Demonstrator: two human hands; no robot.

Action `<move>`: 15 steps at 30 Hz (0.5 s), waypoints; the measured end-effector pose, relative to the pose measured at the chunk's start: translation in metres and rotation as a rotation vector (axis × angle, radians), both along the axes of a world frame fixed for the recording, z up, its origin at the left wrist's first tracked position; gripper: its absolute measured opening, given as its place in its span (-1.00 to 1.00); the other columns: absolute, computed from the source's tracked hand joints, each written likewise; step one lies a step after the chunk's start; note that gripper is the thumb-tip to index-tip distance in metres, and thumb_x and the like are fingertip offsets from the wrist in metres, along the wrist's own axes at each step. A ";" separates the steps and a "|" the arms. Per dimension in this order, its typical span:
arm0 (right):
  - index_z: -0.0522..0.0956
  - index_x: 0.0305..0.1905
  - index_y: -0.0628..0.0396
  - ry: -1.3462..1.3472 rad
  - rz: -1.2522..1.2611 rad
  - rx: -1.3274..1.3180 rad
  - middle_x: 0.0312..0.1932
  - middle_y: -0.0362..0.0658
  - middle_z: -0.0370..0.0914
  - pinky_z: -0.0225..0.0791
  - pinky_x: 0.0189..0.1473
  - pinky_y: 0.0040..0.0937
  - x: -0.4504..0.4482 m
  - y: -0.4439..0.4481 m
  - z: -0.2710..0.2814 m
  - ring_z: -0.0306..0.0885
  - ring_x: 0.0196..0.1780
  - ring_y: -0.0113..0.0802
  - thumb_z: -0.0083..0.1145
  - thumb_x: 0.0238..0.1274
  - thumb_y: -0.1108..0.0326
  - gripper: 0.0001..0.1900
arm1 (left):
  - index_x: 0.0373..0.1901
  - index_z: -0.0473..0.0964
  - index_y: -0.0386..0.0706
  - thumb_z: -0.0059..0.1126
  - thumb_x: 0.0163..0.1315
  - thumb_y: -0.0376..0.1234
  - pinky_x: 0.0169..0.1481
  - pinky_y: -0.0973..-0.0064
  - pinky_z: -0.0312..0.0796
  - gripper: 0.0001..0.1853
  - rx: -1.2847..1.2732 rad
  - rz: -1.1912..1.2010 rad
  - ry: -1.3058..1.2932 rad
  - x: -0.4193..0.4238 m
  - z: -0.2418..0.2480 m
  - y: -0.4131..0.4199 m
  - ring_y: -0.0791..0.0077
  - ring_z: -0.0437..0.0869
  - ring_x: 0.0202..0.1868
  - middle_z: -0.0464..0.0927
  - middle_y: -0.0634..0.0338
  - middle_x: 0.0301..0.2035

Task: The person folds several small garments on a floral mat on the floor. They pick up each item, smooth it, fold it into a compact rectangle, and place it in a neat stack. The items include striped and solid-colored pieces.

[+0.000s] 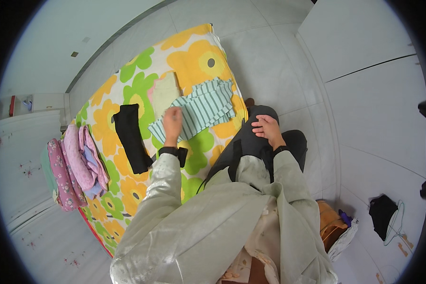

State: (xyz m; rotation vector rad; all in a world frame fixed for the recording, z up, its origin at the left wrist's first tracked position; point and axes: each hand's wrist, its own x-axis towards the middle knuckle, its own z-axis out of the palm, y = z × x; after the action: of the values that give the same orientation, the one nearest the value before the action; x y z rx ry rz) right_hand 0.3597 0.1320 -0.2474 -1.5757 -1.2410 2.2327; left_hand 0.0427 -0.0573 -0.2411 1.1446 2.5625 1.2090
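My left hand (173, 124) is over the left part of a green-and-white striped garment (206, 110), its fingers curled. Whether it pinches the cloth or only hovers above it, I cannot tell. The garment lies partly folded and rumpled near the bed's right edge. Beneath its upper left side sits a folded pale yellow garment (166, 90) with a pink edge. Left of that, a folded black garment (131, 138) lies lengthwise. Above my dark-trousered thigh, my right hand (268, 128) has its palm turned partly up, fingers apart, and holds nothing.
A bed with a flower-print cover (191, 56) bears the clothes. Folded pink bedding (80, 156) and a floral bundle (62, 174) line its left edge. Behind me on the right stand an orange-brown bag (330, 220) and a black garment (383, 214) beside a hanger at the white cabinet (372, 117).
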 end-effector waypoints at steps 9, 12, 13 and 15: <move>0.42 0.08 0.14 0.015 -0.042 -0.031 -0.24 -0.05 0.62 0.49 -0.39 -0.46 0.001 -0.001 -0.004 0.61 -0.39 -0.35 -0.11 0.37 0.25 -0.70 | 0.20 0.30 -0.17 0.05 0.07 -0.49 0.30 0.17 0.16 -0.44 -0.129 -0.400 0.175 -0.003 -0.007 0.113 -0.04 0.31 0.20 0.31 -0.09 0.17; 0.42 0.08 0.14 0.008 -0.038 -0.032 -0.25 -0.05 0.62 0.49 -0.39 -0.46 0.000 0.000 -0.004 0.61 -0.40 -0.36 -0.11 0.37 0.24 -0.70 | 0.24 0.27 -0.19 0.06 0.06 -0.50 0.33 0.22 0.14 -0.40 0.045 -0.314 0.160 -0.015 0.001 0.124 -0.08 0.25 0.25 0.28 -0.17 0.19; 0.43 0.08 0.14 0.005 -0.036 -0.030 -0.25 -0.06 0.63 0.49 -0.39 -0.47 0.000 0.000 -0.003 0.61 -0.40 -0.37 -0.11 0.37 0.24 -0.70 | 0.22 0.27 -0.21 0.06 0.06 -0.50 0.33 0.21 0.14 -0.41 0.028 -0.277 0.140 -0.016 0.002 0.120 -0.06 0.26 0.25 0.29 -0.16 0.17; 0.43 0.07 0.13 0.005 -0.034 -0.033 -0.25 -0.06 0.63 0.49 -0.40 -0.47 0.000 0.001 -0.003 0.61 -0.41 -0.37 -0.11 0.37 0.24 -0.70 | 0.20 0.29 -0.24 0.07 0.06 -0.50 0.32 0.20 0.15 -0.42 0.023 -0.210 0.117 -0.018 0.000 0.107 -0.04 0.28 0.23 0.32 -0.14 0.15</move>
State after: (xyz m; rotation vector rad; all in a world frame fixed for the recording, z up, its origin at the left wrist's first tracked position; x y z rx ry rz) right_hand 0.3597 0.1328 -0.2500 -1.5889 -1.1739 2.2463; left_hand 0.0245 0.0494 -0.2414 1.4874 2.4358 1.1574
